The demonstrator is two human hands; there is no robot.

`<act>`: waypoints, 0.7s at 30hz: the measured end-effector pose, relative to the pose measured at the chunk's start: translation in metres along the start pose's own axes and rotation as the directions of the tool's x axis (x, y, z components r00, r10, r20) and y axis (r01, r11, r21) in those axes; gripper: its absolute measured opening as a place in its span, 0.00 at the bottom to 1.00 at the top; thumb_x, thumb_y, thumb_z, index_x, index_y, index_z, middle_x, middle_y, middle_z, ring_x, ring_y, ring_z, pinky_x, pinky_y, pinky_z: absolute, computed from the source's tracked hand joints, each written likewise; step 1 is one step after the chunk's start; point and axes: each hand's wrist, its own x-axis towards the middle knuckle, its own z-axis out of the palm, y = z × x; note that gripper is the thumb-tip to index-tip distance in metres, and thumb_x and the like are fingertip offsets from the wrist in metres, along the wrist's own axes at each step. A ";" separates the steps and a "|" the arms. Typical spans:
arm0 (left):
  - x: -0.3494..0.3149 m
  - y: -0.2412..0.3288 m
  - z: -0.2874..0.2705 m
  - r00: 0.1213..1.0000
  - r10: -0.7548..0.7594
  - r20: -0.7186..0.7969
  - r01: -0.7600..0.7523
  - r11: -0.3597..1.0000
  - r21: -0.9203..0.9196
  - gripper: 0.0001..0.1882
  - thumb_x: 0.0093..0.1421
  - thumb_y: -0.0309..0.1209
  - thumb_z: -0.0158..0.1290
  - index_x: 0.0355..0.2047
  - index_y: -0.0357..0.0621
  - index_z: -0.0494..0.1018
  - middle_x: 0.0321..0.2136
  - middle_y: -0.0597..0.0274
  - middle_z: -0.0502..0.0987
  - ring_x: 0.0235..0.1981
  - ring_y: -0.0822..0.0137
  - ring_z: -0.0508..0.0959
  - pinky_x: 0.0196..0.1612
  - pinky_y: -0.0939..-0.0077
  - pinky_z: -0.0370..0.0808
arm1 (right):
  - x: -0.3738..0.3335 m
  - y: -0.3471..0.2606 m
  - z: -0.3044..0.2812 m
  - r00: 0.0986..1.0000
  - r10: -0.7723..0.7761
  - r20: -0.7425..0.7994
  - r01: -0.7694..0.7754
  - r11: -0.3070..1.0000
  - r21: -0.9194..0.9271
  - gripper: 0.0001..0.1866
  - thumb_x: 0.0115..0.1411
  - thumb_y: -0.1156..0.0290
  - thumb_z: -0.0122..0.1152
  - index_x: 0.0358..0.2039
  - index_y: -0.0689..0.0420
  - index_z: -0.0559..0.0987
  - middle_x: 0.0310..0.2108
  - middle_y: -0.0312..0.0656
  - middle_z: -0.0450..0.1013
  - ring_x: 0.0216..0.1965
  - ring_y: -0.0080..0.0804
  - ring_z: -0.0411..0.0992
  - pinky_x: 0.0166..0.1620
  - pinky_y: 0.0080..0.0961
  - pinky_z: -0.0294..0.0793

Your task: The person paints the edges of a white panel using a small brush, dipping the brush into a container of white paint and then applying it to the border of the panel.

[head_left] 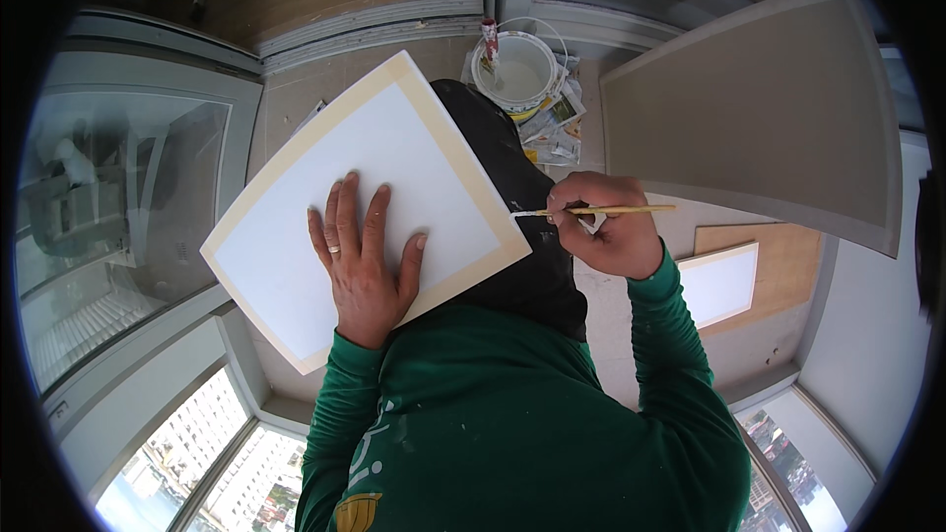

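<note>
A white board (404, 153) with a tan border lies tilted across my lap. My left hand (367, 271) rests flat on its white face, fingers spread, a ring on one of them. In a pinch, my right hand (606, 222) holds a thin paintbrush (631, 208) with a yellowish wooden handle. The brush points left, and its white tip is at the board's right edge, near the lower right corner. Whether the tip touches the edge I cannot tell. Something small and white shows between my right fingers, too hidden to name.
Ahead stands a white bucket (514, 69) with pale paint and a red-handled brush (490, 37), set on newspaper (562, 128). A large grey panel (749, 118) leans at the right. Below it another white board (717, 284) lies on a brown sheet (788, 261). Glass doors (128, 167) stand left.
</note>
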 end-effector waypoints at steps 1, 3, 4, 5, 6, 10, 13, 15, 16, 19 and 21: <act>0.000 0.000 0.000 1.000 -0.001 0.001 0.001 1.000 -0.001 0.32 0.69 0.49 0.60 0.68 0.45 0.73 0.75 0.44 0.62 0.79 0.43 0.57 0.80 0.34 0.42 | 0.001 0.001 0.002 1.000 -0.004 -0.017 0.004 1.000 0.007 0.10 0.53 0.82 0.67 0.37 0.59 0.81 0.30 0.41 0.82 0.28 0.32 0.81 0.35 0.27 0.80; 0.000 0.001 -0.001 1.000 0.000 0.001 0.000 1.000 0.002 0.33 0.69 0.47 0.61 0.69 0.45 0.71 0.75 0.44 0.62 0.79 0.42 0.57 0.80 0.34 0.43 | 0.002 0.000 0.002 1.000 -0.011 -0.027 0.011 1.000 0.014 0.10 0.53 0.82 0.67 0.37 0.59 0.80 0.30 0.41 0.82 0.29 0.32 0.81 0.35 0.27 0.80; 0.000 0.001 -0.002 1.000 0.000 0.001 0.000 1.000 0.004 0.33 0.69 0.46 0.61 0.70 0.44 0.71 0.75 0.43 0.62 0.79 0.42 0.57 0.80 0.34 0.44 | 0.002 0.000 0.000 1.000 -0.014 -0.019 0.014 1.000 0.014 0.10 0.53 0.82 0.66 0.37 0.59 0.80 0.30 0.41 0.82 0.29 0.32 0.81 0.35 0.27 0.80; 0.000 0.001 -0.002 1.000 0.001 0.000 -0.001 1.000 0.005 0.33 0.69 0.45 0.61 0.70 0.44 0.71 0.75 0.43 0.62 0.79 0.42 0.57 0.80 0.34 0.44 | 0.002 -0.001 -0.001 1.000 -0.018 -0.012 0.018 1.000 0.014 0.10 0.53 0.82 0.66 0.37 0.59 0.80 0.31 0.41 0.82 0.29 0.32 0.81 0.35 0.26 0.80; 0.000 0.001 -0.002 1.000 0.001 0.000 -0.001 1.000 0.005 0.33 0.69 0.45 0.61 0.70 0.44 0.71 0.75 0.43 0.62 0.79 0.42 0.57 0.80 0.34 0.44 | 0.001 -0.001 -0.002 1.000 -0.015 0.003 0.015 1.000 0.015 0.10 0.53 0.83 0.66 0.37 0.59 0.80 0.31 0.41 0.82 0.29 0.32 0.81 0.36 0.26 0.80; 0.000 0.001 -0.002 1.000 0.003 -0.002 -0.003 1.000 0.004 0.33 0.68 0.45 0.61 0.70 0.44 0.71 0.76 0.44 0.62 0.79 0.42 0.57 0.80 0.34 0.44 | 0.002 -0.002 -0.003 0.999 -0.004 0.039 0.005 1.000 -0.020 0.10 0.53 0.83 0.66 0.37 0.60 0.80 0.32 0.42 0.82 0.30 0.31 0.81 0.36 0.27 0.79; 0.000 0.001 -0.002 1.000 0.002 0.002 -0.002 1.000 -0.009 0.33 0.68 0.45 0.62 0.69 0.44 0.71 0.76 0.44 0.62 0.79 0.42 0.57 0.80 0.34 0.43 | 0.004 0.001 0.005 0.999 -0.034 -0.029 0.034 0.999 -0.006 0.10 0.53 0.83 0.66 0.36 0.59 0.80 0.31 0.41 0.82 0.29 0.31 0.80 0.35 0.26 0.79; 0.000 0.001 -0.002 1.000 0.002 0.002 -0.002 1.000 -0.012 0.33 0.68 0.44 0.62 0.69 0.43 0.71 0.76 0.44 0.62 0.79 0.42 0.57 0.80 0.34 0.43 | 0.005 0.002 0.006 0.997 -0.050 -0.059 0.051 0.999 0.008 0.10 0.53 0.83 0.66 0.37 0.59 0.80 0.31 0.41 0.81 0.29 0.31 0.80 0.35 0.26 0.79; 0.000 0.001 -0.002 1.000 0.002 0.002 -0.002 1.000 -0.013 0.33 0.68 0.44 0.62 0.69 0.43 0.71 0.76 0.44 0.62 0.79 0.43 0.57 0.80 0.34 0.43 | 0.005 0.001 0.005 0.997 -0.050 -0.053 0.051 0.999 0.007 0.10 0.53 0.83 0.66 0.37 0.59 0.80 0.31 0.41 0.81 0.29 0.31 0.80 0.35 0.26 0.79; -0.001 0.001 -0.002 1.000 0.002 0.000 -0.002 1.000 -0.006 0.33 0.68 0.44 0.62 0.69 0.43 0.71 0.76 0.44 0.62 0.79 0.42 0.57 0.80 0.34 0.43 | 0.004 -0.001 -0.001 1.000 -0.031 0.001 0.031 1.000 -0.001 0.11 0.53 0.83 0.65 0.38 0.60 0.80 0.31 0.41 0.81 0.29 0.31 0.80 0.35 0.27 0.79; 0.000 0.001 -0.002 1.000 0.001 -0.001 -0.001 1.000 -0.011 0.33 0.68 0.44 0.61 0.69 0.43 0.71 0.76 0.44 0.62 0.79 0.42 0.57 0.80 0.34 0.43 | 0.005 -0.002 -0.001 1.000 -0.024 0.017 0.024 1.000 -0.012 0.11 0.54 0.84 0.65 0.38 0.60 0.80 0.31 0.41 0.81 0.29 0.31 0.80 0.35 0.27 0.79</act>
